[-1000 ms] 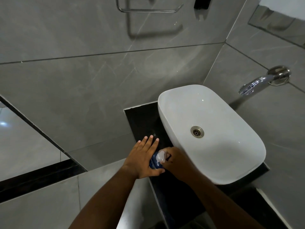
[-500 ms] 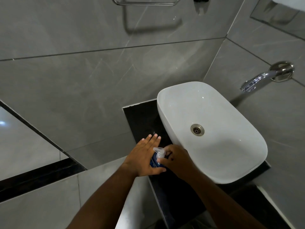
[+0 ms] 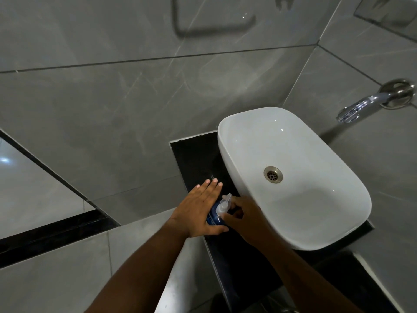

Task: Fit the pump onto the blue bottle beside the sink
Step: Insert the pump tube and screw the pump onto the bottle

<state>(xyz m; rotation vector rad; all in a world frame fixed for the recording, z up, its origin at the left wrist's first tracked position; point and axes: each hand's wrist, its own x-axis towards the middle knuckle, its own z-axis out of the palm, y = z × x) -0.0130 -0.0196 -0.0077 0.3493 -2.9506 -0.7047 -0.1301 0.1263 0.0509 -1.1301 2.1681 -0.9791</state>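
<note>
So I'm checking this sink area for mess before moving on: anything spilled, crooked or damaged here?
Nothing stands out. The small blue bottle stands on the black counter beside the white oval basin, steadied by the left hand, while the right hand holds the clear plastic pump on top. No spill shows.

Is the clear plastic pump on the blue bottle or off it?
On it: the clear plastic pump sits atop the blue bottle, between the left hand and right hand. Fully seated: cannot tell.
</note>
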